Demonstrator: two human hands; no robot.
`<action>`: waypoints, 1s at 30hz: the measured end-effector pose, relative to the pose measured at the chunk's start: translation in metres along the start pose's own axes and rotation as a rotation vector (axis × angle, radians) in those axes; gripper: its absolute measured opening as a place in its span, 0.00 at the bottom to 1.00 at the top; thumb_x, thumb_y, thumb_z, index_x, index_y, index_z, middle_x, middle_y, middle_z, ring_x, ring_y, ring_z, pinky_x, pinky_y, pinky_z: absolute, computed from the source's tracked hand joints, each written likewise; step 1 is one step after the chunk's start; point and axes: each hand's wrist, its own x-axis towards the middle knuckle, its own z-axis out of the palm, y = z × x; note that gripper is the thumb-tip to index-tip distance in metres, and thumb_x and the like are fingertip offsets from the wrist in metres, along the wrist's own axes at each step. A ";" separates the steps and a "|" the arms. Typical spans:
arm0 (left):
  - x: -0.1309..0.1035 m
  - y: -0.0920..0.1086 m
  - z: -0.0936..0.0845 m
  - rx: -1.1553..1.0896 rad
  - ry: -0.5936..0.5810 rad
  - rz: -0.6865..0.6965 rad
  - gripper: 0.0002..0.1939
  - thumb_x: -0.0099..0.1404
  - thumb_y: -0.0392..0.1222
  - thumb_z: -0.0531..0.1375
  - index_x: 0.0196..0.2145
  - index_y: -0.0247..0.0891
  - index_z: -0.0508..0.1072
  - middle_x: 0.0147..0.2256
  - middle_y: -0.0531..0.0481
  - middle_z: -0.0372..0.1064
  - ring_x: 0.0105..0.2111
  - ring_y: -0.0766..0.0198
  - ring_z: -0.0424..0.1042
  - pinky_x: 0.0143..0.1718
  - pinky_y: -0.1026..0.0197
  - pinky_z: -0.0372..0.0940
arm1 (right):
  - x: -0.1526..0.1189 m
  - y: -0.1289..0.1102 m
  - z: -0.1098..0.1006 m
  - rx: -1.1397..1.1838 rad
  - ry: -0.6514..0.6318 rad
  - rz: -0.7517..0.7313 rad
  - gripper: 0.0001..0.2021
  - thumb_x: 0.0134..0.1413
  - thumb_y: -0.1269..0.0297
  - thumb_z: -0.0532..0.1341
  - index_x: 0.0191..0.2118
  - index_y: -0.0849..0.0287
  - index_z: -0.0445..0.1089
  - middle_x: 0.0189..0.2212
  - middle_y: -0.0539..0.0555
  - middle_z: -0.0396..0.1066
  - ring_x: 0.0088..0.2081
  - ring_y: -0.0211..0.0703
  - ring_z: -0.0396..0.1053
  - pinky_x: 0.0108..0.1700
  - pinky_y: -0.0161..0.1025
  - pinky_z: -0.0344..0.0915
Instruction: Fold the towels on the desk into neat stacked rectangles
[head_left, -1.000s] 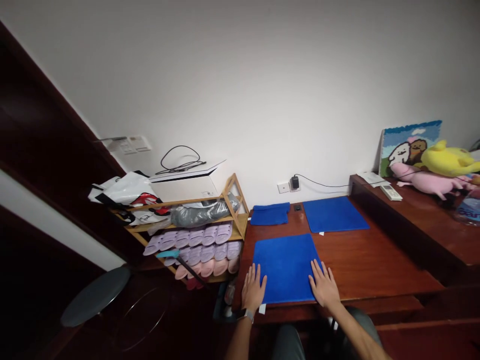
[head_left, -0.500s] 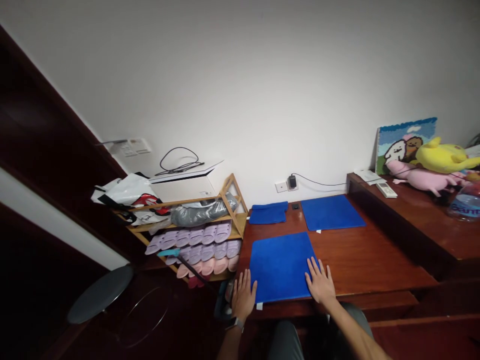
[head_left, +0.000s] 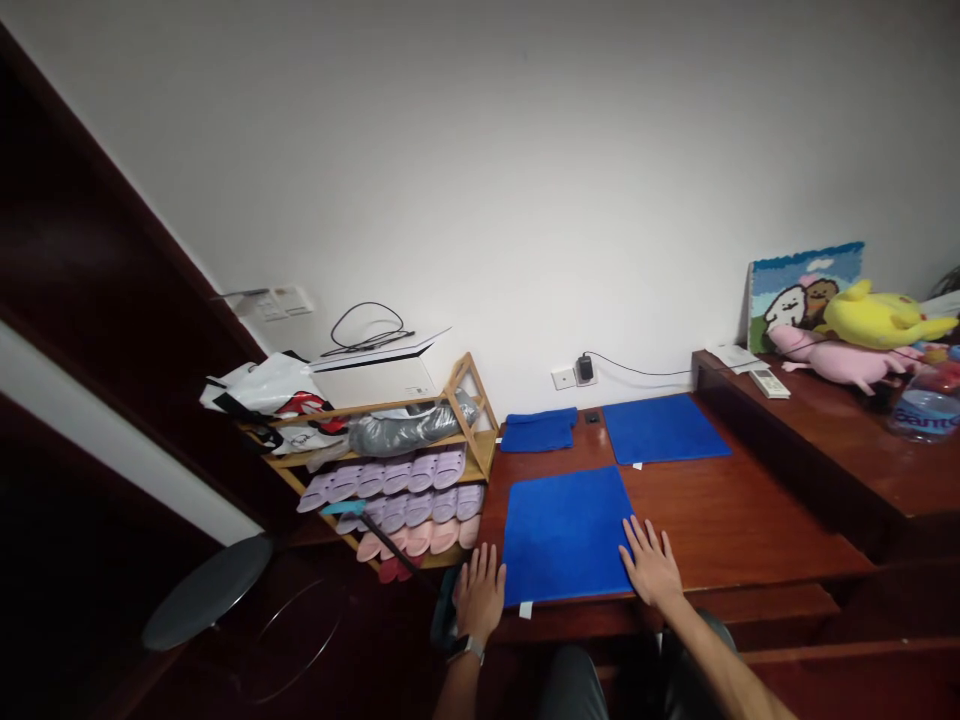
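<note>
A blue cloth (head_left: 568,535) lies spread flat at the front of the wooden desk (head_left: 720,510), its white tag over the near edge. My left hand (head_left: 481,592) rests just beside the cloth's left edge, fingers extended and holding nothing. On the other side, my right hand (head_left: 651,562) lies flat at the cloth's right edge with its fingers spread. Behind, a second blue cloth (head_left: 664,428) lies flat near the wall. A smaller, folded blue cloth (head_left: 538,430) sits at the back left of the desk.
Left of the desk stands a wooden rack (head_left: 471,415) with lilac and pink slippers. A round stool (head_left: 210,590) is farther left. Plush toys (head_left: 840,355), a remote (head_left: 769,384) and a plastic bottle (head_left: 924,412) occupy the raised right surface. A charger (head_left: 585,367) is plugged into the wall.
My right hand has slid slightly right, and my left hand has shifted slightly left off the cloth's edge. The cloth stays spread; the view has moved a little.
</note>
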 end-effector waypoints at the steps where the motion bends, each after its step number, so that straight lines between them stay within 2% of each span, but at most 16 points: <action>1: -0.004 -0.007 0.003 0.001 0.030 -0.007 0.30 0.76 0.46 0.43 0.70 0.36 0.61 0.71 0.43 0.55 0.71 0.50 0.53 0.71 0.41 0.51 | -0.003 0.008 0.003 0.010 0.018 0.009 0.34 0.71 0.48 0.40 0.76 0.54 0.44 0.76 0.48 0.41 0.76 0.52 0.36 0.75 0.56 0.32; 3: -0.009 -0.015 0.005 -0.013 0.107 -0.028 0.30 0.76 0.44 0.42 0.70 0.34 0.61 0.70 0.41 0.56 0.71 0.50 0.54 0.71 0.41 0.52 | -0.007 0.024 0.006 0.045 0.054 0.009 0.34 0.71 0.49 0.38 0.76 0.56 0.44 0.76 0.49 0.42 0.76 0.50 0.37 0.75 0.54 0.36; 4: -0.008 -0.012 0.004 -0.026 0.145 -0.038 0.30 0.76 0.44 0.41 0.71 0.33 0.60 0.70 0.41 0.56 0.71 0.51 0.53 0.71 0.42 0.52 | -0.007 0.029 0.005 0.068 0.068 0.002 0.34 0.71 0.49 0.38 0.76 0.57 0.44 0.76 0.49 0.43 0.76 0.49 0.38 0.75 0.53 0.37; 6: -0.001 0.009 -0.007 -0.068 0.196 -0.012 0.30 0.77 0.45 0.40 0.72 0.34 0.58 0.71 0.42 0.54 0.72 0.52 0.51 0.72 0.43 0.51 | -0.004 0.033 0.001 0.110 0.089 -0.028 0.33 0.72 0.50 0.36 0.76 0.56 0.43 0.76 0.48 0.43 0.76 0.47 0.38 0.75 0.51 0.39; 8: 0.013 0.050 -0.023 -0.137 0.202 0.095 0.29 0.78 0.45 0.42 0.73 0.38 0.55 0.72 0.45 0.51 0.73 0.53 0.49 0.72 0.44 0.51 | 0.003 0.025 -0.006 0.137 0.087 -0.069 0.33 0.72 0.50 0.36 0.76 0.54 0.43 0.76 0.47 0.43 0.76 0.46 0.38 0.75 0.51 0.39; 10: 0.028 0.101 -0.039 -0.213 0.168 0.245 0.29 0.78 0.45 0.43 0.74 0.42 0.53 0.73 0.47 0.48 0.73 0.54 0.48 0.72 0.44 0.52 | 0.011 0.010 -0.011 0.143 0.053 -0.120 0.33 0.72 0.49 0.37 0.76 0.54 0.44 0.76 0.47 0.43 0.76 0.46 0.38 0.75 0.51 0.39; 13: 0.045 0.172 -0.048 -0.312 0.068 0.424 0.29 0.79 0.49 0.44 0.74 0.47 0.50 0.74 0.50 0.46 0.74 0.57 0.46 0.73 0.45 0.50 | 0.019 -0.010 -0.011 0.102 -0.013 -0.125 0.33 0.71 0.50 0.39 0.76 0.56 0.46 0.75 0.48 0.43 0.76 0.48 0.37 0.76 0.52 0.37; 15: 0.050 0.198 -0.043 -0.361 -0.001 0.452 0.29 0.79 0.50 0.44 0.74 0.49 0.50 0.74 0.52 0.45 0.74 0.58 0.46 0.73 0.46 0.50 | 0.020 -0.016 -0.007 0.069 -0.032 -0.100 0.34 0.70 0.49 0.39 0.76 0.58 0.46 0.75 0.48 0.42 0.76 0.49 0.36 0.76 0.53 0.36; 16: 0.051 0.202 -0.038 -0.375 -0.025 0.440 0.29 0.79 0.51 0.44 0.74 0.50 0.50 0.74 0.52 0.45 0.74 0.58 0.46 0.73 0.46 0.50 | 0.021 -0.016 -0.004 0.058 -0.032 -0.094 0.34 0.70 0.49 0.39 0.76 0.59 0.46 0.75 0.48 0.41 0.76 0.49 0.36 0.76 0.53 0.36; 17: 0.051 0.200 -0.033 -0.380 -0.041 0.417 0.29 0.79 0.52 0.44 0.74 0.51 0.50 0.74 0.52 0.45 0.74 0.57 0.46 0.73 0.45 0.50 | 0.021 -0.016 -0.002 0.050 -0.030 -0.092 0.35 0.70 0.49 0.39 0.76 0.59 0.45 0.75 0.47 0.41 0.76 0.49 0.36 0.76 0.53 0.36; 19: 0.050 0.179 -0.021 -0.359 -0.057 0.337 0.30 0.78 0.53 0.46 0.74 0.51 0.50 0.74 0.50 0.45 0.73 0.53 0.47 0.72 0.42 0.51 | 0.021 -0.015 0.003 0.038 -0.014 -0.079 0.35 0.70 0.48 0.39 0.76 0.57 0.45 0.75 0.45 0.41 0.76 0.51 0.36 0.76 0.54 0.37; 22: 0.044 0.119 -0.005 -0.271 -0.042 0.155 0.32 0.77 0.55 0.47 0.74 0.47 0.51 0.73 0.46 0.47 0.73 0.48 0.49 0.71 0.37 0.52 | 0.020 -0.011 0.012 0.026 0.031 -0.047 0.34 0.69 0.46 0.40 0.75 0.51 0.48 0.75 0.43 0.43 0.76 0.55 0.36 0.75 0.57 0.38; 25: 0.034 0.065 0.009 -0.206 0.004 0.052 0.33 0.77 0.56 0.46 0.74 0.45 0.50 0.73 0.47 0.48 0.72 0.49 0.50 0.70 0.40 0.55 | 0.022 -0.007 0.020 0.008 0.046 -0.040 0.34 0.68 0.45 0.42 0.75 0.48 0.50 0.74 0.42 0.46 0.76 0.57 0.39 0.75 0.59 0.41; 27: 0.029 0.046 0.016 -0.199 0.026 0.046 0.33 0.77 0.56 0.46 0.74 0.46 0.49 0.73 0.48 0.48 0.72 0.49 0.50 0.70 0.41 0.55 | 0.029 -0.006 0.019 -0.002 0.047 -0.030 0.34 0.67 0.44 0.43 0.74 0.47 0.53 0.73 0.45 0.51 0.75 0.58 0.45 0.74 0.60 0.42; 30: 0.026 0.042 0.022 -0.206 0.048 0.053 0.33 0.78 0.55 0.45 0.75 0.46 0.47 0.73 0.49 0.47 0.72 0.50 0.49 0.71 0.41 0.54 | 0.055 -0.013 0.003 0.011 0.069 -0.025 0.33 0.69 0.44 0.41 0.73 0.47 0.55 0.72 0.48 0.57 0.73 0.56 0.51 0.74 0.58 0.41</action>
